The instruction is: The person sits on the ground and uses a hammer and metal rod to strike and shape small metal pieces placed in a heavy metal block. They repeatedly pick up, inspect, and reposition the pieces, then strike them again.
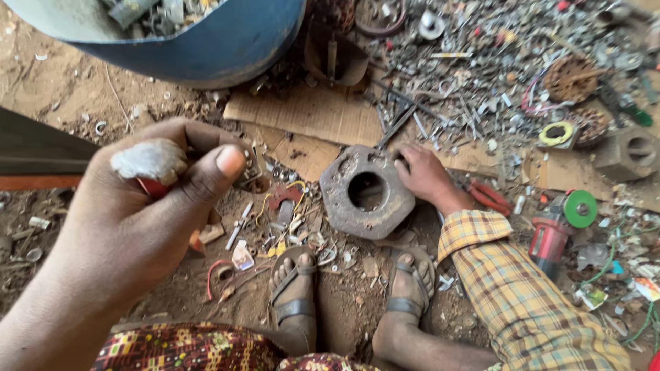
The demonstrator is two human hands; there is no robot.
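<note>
while the left hand is rising close to the camera, it is closing its thumb and fingers around a small red-handled piece topped with a pale grey lump, so the hand is gripping it above the dirt ground; what kind of tool this is cannot be told. the right hand, coming out of a yellow plaid sleeve, is lying flat and open on the ground, its fingers touching the right side of a heavy rusty hexagonal nut with a round hole through its middle. the nut is sitting on the near edge of a torn cardboard sheet, just beyond two sandalled feet. red-handled pliers are lying just beside the right wrist, and a red angle grinder with a green disc is resting near the sleeve. a wide spread of scrap bolts and metal bits is covering the far right of the ground, and a blue drum is standing at the far edge.
</note>
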